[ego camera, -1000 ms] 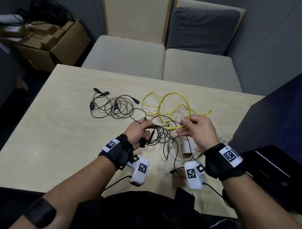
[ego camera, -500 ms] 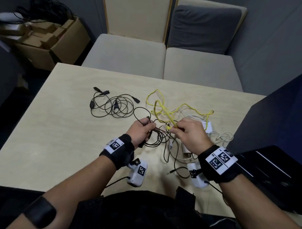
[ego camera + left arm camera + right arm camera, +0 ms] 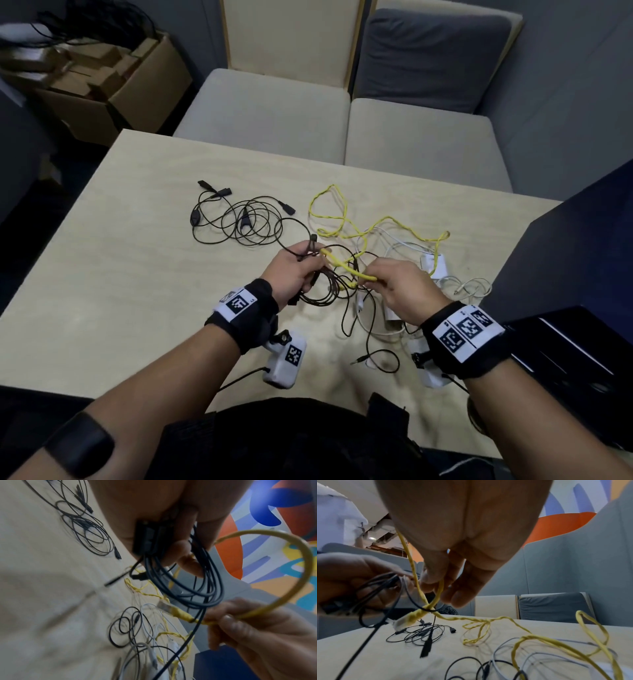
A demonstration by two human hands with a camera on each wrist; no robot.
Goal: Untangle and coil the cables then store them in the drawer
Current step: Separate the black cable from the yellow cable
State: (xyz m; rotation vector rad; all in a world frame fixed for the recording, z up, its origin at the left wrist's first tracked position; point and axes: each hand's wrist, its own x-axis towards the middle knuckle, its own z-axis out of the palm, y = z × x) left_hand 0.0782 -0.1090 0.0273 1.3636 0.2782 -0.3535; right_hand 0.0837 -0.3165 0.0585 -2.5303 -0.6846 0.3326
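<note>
A tangle of cables lies mid-table. My left hand (image 3: 298, 270) grips a bundle of black cable loops (image 3: 322, 294) with a black block against the palm (image 3: 145, 539). My right hand (image 3: 400, 287) pinches the yellow cable (image 3: 346, 269) just behind its clear plug (image 3: 164, 605). The short yellow length arches from my right hand to my left one (image 3: 291, 555). A black strand crosses the yellow cable near the plug (image 3: 426, 609). The rest of the yellow cable (image 3: 404, 222) trails over the table behind the hands.
A separate thin black cable coil (image 3: 246, 222) lies to the left on the pale table (image 3: 120, 274). White cables and a white charger (image 3: 435, 263) sit under my right hand. A dark cabinet (image 3: 565, 274) stands at right, cushioned seats (image 3: 274, 113) behind, a cardboard box (image 3: 102, 85) far left.
The tall yellow loop that my right hand held up has dropped flat onto the table. My right hand has come down and now holds the yellow cable near its plug. My left hand keeps its bundle.
</note>
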